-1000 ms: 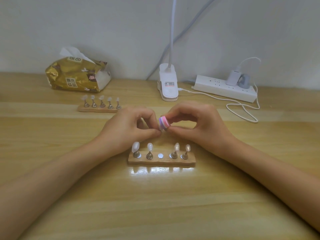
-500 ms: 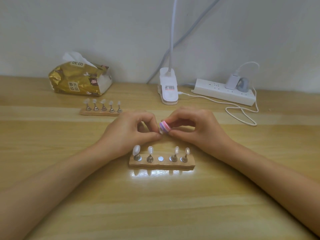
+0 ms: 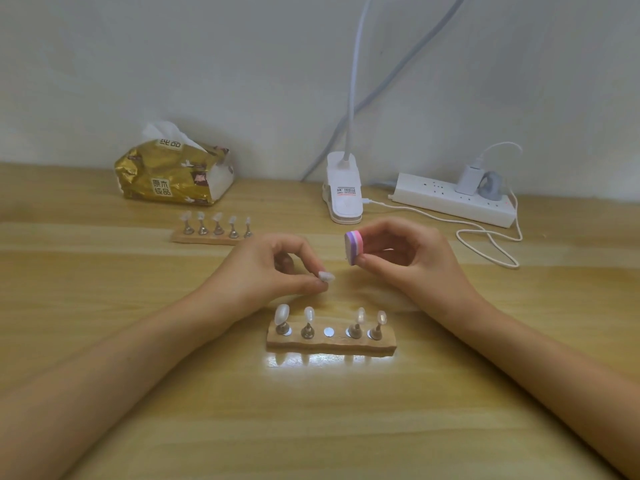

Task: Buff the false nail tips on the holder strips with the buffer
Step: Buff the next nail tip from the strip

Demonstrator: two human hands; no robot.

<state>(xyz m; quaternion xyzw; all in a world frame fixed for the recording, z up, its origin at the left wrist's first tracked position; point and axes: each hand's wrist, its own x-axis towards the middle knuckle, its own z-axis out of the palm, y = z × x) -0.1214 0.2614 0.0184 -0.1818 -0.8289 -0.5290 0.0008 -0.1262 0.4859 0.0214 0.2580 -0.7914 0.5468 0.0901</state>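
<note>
A wooden holder strip [image 3: 330,344] lies in front of me with several false nail tips on metal stands; its middle magnet spot [image 3: 328,331] is bare. My left hand [image 3: 270,268] pinches one nail tip [image 3: 326,276] with its stand hidden in the fingers, just above the strip. My right hand [image 3: 405,258] holds a small pink and purple buffer block [image 3: 354,247] between thumb and fingers, a little to the right of and above that tip, apart from it. A second holder strip [image 3: 207,237] with several tips stands further back on the left.
A gold tissue pack [image 3: 173,174] sits at the back left. A white clip lamp base [image 3: 343,197] stands at the back centre. A white power strip [image 3: 453,202] with a plugged charger and a looping cable [image 3: 488,242] lies at the back right on the wooden table.
The hands were together with the buffer against the nail tip. Now they have parted: the right hand has lifted the buffer up and right, the left hand keeps the tip lower.
</note>
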